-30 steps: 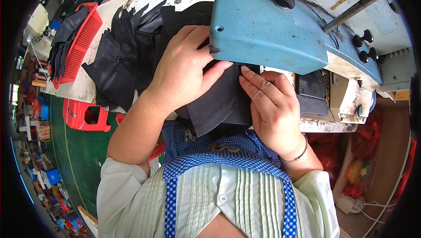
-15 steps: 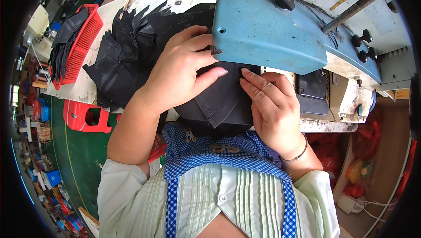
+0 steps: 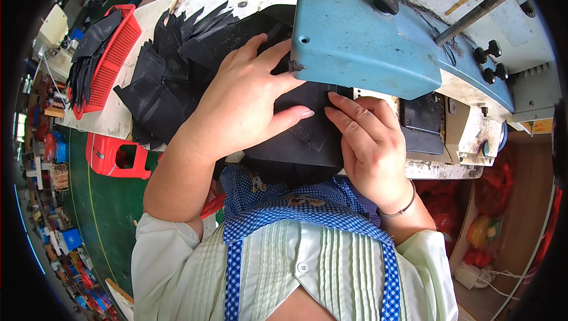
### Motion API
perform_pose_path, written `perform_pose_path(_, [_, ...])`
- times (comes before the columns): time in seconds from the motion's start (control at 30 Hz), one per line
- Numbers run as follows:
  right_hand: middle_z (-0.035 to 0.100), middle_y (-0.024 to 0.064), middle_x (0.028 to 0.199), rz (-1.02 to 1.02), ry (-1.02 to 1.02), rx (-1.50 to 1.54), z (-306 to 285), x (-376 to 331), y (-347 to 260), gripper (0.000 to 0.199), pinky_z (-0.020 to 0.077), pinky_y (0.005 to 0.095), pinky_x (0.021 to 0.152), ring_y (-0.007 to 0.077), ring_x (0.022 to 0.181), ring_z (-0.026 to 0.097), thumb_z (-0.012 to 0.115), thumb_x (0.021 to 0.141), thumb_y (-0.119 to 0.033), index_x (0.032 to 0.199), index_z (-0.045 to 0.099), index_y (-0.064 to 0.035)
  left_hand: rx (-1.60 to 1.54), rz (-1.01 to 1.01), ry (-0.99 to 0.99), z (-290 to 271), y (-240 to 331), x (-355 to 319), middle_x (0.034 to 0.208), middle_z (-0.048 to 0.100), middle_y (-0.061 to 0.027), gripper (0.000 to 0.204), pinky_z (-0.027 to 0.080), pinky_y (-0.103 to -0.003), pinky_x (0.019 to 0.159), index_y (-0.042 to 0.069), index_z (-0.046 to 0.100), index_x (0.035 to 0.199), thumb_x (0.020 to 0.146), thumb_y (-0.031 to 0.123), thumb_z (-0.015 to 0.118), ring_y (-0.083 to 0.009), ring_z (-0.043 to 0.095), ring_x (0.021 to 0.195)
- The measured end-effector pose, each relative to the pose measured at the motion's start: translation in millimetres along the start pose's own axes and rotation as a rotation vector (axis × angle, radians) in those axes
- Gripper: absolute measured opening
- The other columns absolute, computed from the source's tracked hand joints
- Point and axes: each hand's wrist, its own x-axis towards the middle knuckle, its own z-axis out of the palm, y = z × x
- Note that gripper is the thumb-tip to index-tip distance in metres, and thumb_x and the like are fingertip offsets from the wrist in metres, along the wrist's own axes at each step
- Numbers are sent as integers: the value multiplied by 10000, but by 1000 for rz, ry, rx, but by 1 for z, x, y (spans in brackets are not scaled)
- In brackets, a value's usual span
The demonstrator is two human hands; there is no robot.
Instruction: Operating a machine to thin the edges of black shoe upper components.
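Note:
A dark piece of fabric (image 3: pixel 302 143) lies on the white table under the head of a blue sewing machine (image 3: pixel 378 37). My left hand (image 3: pixel 242 102) lies flat on the fabric's left part, fingers spread toward the machine. My right hand (image 3: pixel 373 143) presses on the fabric's right part, its fingertips right under the machine's head. The needle area is hidden by the machine's body. A heap of dark cut fabric pieces (image 3: pixel 171 67) sits just left of my left hand.
A red mesh basket (image 3: pixel 115 55) with dark pieces stands at the table's left end. A red plastic stool (image 3: pixel 115 155) is on the green floor below it. The machine's white base (image 3: pixel 461 138) fills the right side; red bags (image 3: pixel 503 203) lie beneath.
My left hand has slid a little toward the machine's head along the fabric. My right hand stays in nearly the same place.

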Motion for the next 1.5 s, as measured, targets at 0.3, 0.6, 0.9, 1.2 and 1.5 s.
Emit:
perform_pose_path(0.3, [730, 137, 1200, 9, 4, 22, 0, -2, 1, 409, 559, 400, 861, 317, 947, 646, 653, 691, 96, 1082, 743, 23, 115, -26, 16, 3, -2, 8, 1305, 636, -222, 515, 523, -519, 964, 37, 751, 1130, 807, 434, 811, -451, 596, 1183])
perform_pose_path(0.6, [727, 138, 1204, 15, -8, 20, 0, -2, 0, 420, 558, 395, 867, 315, 955, 645, 653, 685, 95, 1091, 740, 31, 194, -25, 168, 11, -10, 20, 1110, 690, -181, 456, 595, -463, 745, 63, 749, 1030, 781, 437, 824, -371, 677, 924])
perform_pose_path(0.9, [730, 134, 1199, 8, -13, 14, 0, -1, 1, 416, 555, 392, 874, 309, 957, 646, 648, 694, 106, 1091, 743, 26, 256, -145, 202, 15, -18, 32, 1017, 710, -187, 395, 604, -500, 688, 92, 746, 1053, 783, 373, 811, -400, 713, 891])
perform_pose_path(1.2, [730, 134, 1085, -5, 73, 117, -1, -4, 8, 350, 565, 390, 826, 306, 931, 662, 699, 701, 100, 1039, 730, 13, 396, -248, 155, 16, 11, -19, 1347, 594, -280, 548, 510, -538, 929, 72, 676, 1307, 921, 461, 698, -512, 575, 1202])
perform_pose_path(1.5, [679, 212, 1178, -240, -64, 291, 2, 16, -28, 387, 570, 428, 891, 372, 1032, 670, 693, 719, 14, 1103, 694, 62, -150, -133, 152, -15, 54, -87, 1307, 659, -209, 320, 515, -440, 943, -13, 684, 1220, 907, 50, 662, -380, 620, 1225])
